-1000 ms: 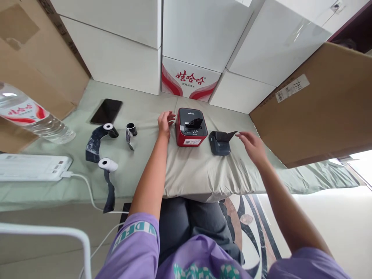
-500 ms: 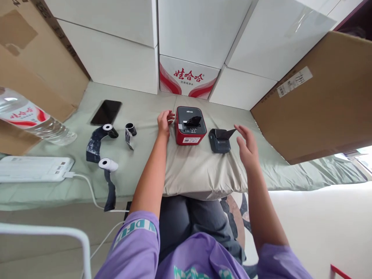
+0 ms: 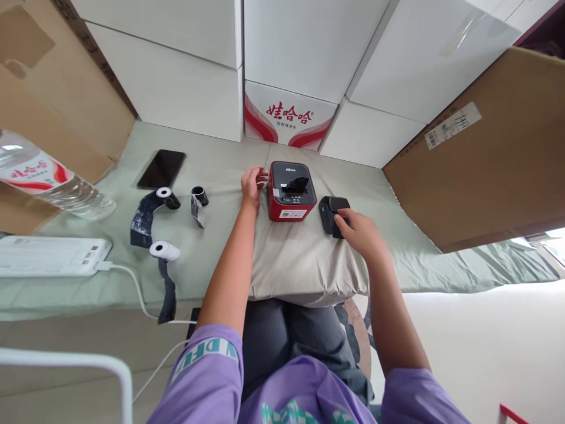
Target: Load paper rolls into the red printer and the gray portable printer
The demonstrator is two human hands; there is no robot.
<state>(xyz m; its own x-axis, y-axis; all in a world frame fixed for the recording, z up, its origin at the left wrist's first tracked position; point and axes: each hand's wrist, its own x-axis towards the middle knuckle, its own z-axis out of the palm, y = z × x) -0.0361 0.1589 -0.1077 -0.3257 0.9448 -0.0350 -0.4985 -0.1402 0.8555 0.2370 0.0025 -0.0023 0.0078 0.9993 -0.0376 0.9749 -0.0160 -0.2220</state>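
water bottle (image 3: 48,179) cut off left, printer labels unreadable

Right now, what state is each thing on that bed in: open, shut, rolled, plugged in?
Red printer: top flap raised, left hand resting against its side.
Small dark printer: lid down, right hand on it.
Phone: screen dark, lying flat.
Paper rolls: partly unrolled, dark strips trailing.
Power strip: white cable plugged in.
Water bottle: lying on its side.

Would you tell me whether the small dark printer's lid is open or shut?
Shut: the small dark printer shows a flat top under the right hand.
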